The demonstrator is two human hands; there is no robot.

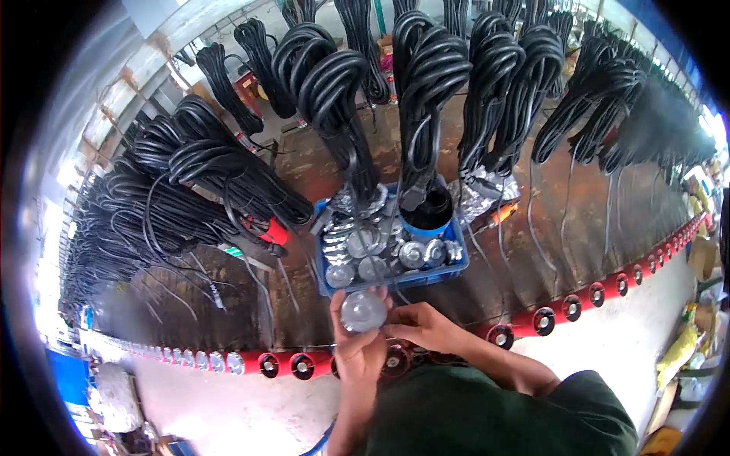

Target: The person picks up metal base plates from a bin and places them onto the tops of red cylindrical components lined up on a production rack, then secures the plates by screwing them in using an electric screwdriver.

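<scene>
a long brown table (pixel 574 262) stretches out here, with thick coils of black cable (pixel 323 83) along it. a blue crate (pixel 433 279) of metal parts sits by the near edge. just in front, the left hand (pixel 356 351) pinches a round silvery cap (pixel 363 311) in its fingers; the right hand (pixel 426 327) is beside it, fingers bunched, though whether they grip anything i can't tell.

head view | left fisheye, head-worn | faces down, forward | workbench (pixel 585 243) close below
</scene>
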